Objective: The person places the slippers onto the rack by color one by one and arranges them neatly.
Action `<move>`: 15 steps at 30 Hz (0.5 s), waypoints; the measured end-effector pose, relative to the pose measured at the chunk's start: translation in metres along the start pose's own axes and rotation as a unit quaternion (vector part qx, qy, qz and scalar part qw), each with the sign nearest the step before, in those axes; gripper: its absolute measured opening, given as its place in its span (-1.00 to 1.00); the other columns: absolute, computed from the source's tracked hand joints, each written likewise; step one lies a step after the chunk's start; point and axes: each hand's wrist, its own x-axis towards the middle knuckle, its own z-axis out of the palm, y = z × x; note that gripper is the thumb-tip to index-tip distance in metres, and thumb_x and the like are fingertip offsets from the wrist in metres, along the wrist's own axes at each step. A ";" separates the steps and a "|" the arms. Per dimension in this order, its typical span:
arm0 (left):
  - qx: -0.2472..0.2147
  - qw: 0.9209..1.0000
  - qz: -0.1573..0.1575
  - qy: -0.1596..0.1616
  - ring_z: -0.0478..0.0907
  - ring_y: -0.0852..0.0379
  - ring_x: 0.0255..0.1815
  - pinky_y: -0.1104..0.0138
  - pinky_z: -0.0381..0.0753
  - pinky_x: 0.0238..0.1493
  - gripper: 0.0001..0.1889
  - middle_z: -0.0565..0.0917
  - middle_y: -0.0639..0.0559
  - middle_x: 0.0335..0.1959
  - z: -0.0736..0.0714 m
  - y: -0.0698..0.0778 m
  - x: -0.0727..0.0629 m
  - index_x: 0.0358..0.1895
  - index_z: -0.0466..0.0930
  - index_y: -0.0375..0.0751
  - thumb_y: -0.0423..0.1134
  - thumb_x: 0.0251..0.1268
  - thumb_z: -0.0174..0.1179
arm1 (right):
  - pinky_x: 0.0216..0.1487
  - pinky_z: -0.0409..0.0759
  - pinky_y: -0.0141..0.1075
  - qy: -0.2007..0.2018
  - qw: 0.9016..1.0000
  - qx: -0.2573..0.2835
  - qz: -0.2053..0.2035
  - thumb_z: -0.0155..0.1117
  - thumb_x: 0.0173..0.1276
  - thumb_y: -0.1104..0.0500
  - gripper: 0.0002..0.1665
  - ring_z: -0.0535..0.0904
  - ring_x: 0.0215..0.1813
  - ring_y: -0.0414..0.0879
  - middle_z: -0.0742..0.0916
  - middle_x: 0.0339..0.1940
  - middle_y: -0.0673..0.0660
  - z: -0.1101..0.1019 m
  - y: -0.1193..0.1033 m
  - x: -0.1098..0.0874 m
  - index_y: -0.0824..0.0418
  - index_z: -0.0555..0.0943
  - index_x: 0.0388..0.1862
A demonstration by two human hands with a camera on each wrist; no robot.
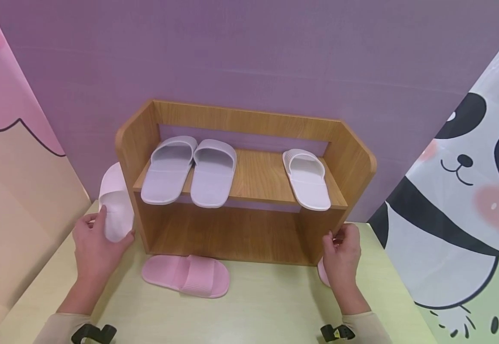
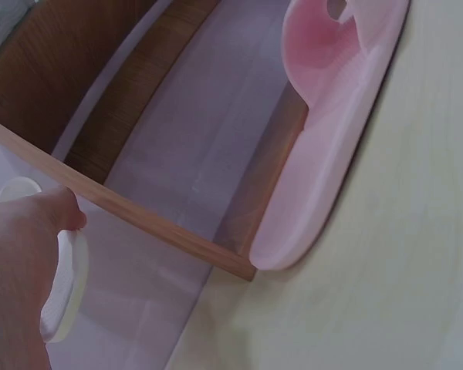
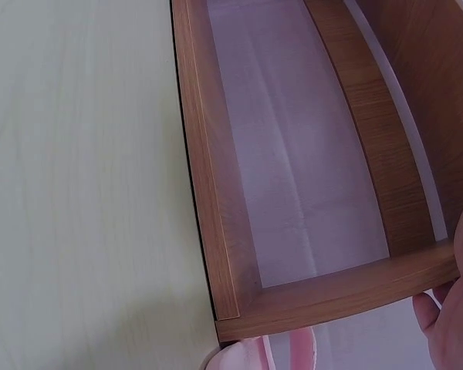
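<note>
Beside the rack's left panel, my left hand (image 1: 99, 241) holds a white slipper (image 1: 117, 203) by its heel end, thumb on one edge and fingers on the other. In the left wrist view the slipper (image 2: 64, 297) shows outside the panel, partly behind the hand. At the lower right panel of the wooden shoe rack (image 1: 249, 119), my right hand (image 1: 345, 258) has its fingers bent close to the panel's front edge; I cannot tell what they grip. Just under that hand a pink slipper (image 1: 323, 273) peeks out, mostly hidden.
On the upper shelf stand two pale slippers at left, an outer one (image 1: 168, 169) and an inner one (image 1: 213, 173), and a white slipper (image 1: 307, 179) at right. A pink slipper (image 1: 185, 275) lies on the table (image 1: 266, 306) before the rack. A purple wall (image 1: 249, 52) rises behind.
</note>
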 end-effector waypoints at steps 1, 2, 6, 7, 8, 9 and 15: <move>-0.004 1.000 0.000 0.004 0.29 -0.44 0.38 -0.30 0.47 0.11 0.01 0.34 -0.47 0.34 -0.001 0.001 0.001 0.63 0.41 -0.34 -0.17 0.05 0.65 | -0.11 0.44 -0.51 0.001 1.000 -0.001 0.000 0.24 0.55 0.40 -0.79 0.59 -0.05 -0.04 0.63 -0.03 0.24 0.000 0.000 0.000 0.34 0.47 0.08; -0.006 1.000 0.001 0.007 0.29 -0.43 0.37 -0.29 0.46 0.10 0.02 0.34 -0.47 0.34 -0.001 0.003 0.001 0.64 0.40 -0.33 -0.16 0.06 0.65 | -0.11 0.44 -0.51 0.001 1.000 -0.001 0.000 0.24 0.56 0.39 -0.79 0.59 -0.06 -0.05 0.63 -0.03 0.24 0.000 0.000 0.000 0.34 0.47 0.08; -0.017 1.000 0.005 0.022 0.31 -0.42 0.36 -0.27 0.43 0.10 0.02 0.35 -0.47 0.35 -0.005 0.010 0.003 0.64 0.42 -0.30 -0.14 0.06 0.66 | -0.12 0.43 -0.52 0.005 1.000 0.002 -0.007 0.24 0.55 0.40 -0.80 0.58 -0.08 -0.04 0.63 -0.05 0.25 0.000 0.001 0.001 0.35 0.48 0.07; -0.020 0.999 0.005 0.026 0.31 -0.42 0.36 -0.26 0.43 0.11 0.02 0.35 -0.47 0.35 -0.006 0.013 0.003 0.64 0.42 -0.29 -0.13 0.06 0.66 | -0.12 0.43 -0.52 0.005 1.000 0.003 -0.008 0.24 0.55 0.40 -0.80 0.58 -0.08 -0.05 0.63 -0.05 0.25 0.001 0.001 0.001 0.36 0.48 0.06; -0.022 0.999 0.005 0.028 0.32 -0.42 0.36 -0.26 0.43 0.11 0.02 0.35 -0.47 0.36 -0.007 0.014 0.003 0.65 0.41 -0.29 -0.13 0.06 0.67 | -0.12 0.44 -0.52 0.006 1.000 0.003 -0.008 0.25 0.55 0.40 -0.80 0.58 -0.09 -0.05 0.63 -0.05 0.25 0.001 0.001 0.001 0.36 0.48 0.06; -0.027 0.999 0.005 0.033 0.33 -0.43 0.35 -0.27 0.43 0.11 0.03 0.36 -0.47 0.37 -0.008 0.016 0.003 0.64 0.42 -0.29 -0.13 0.05 0.67 | -0.12 0.44 -0.51 0.005 1.000 0.004 -0.008 0.25 0.55 0.40 -0.80 0.58 -0.09 -0.05 0.62 -0.05 0.24 0.001 0.001 0.000 0.35 0.48 0.06; -0.051 0.997 0.005 0.063 0.35 -0.39 0.34 -0.29 0.45 0.12 0.01 0.36 -0.43 0.37 -0.016 0.026 0.004 0.62 0.46 -0.24 -0.17 0.00 0.69 | -0.12 0.45 -0.53 0.002 1.000 0.001 0.001 0.25 0.57 0.38 -0.80 0.57 -0.08 -0.05 0.62 -0.05 0.22 0.001 0.002 -0.001 0.32 0.48 0.07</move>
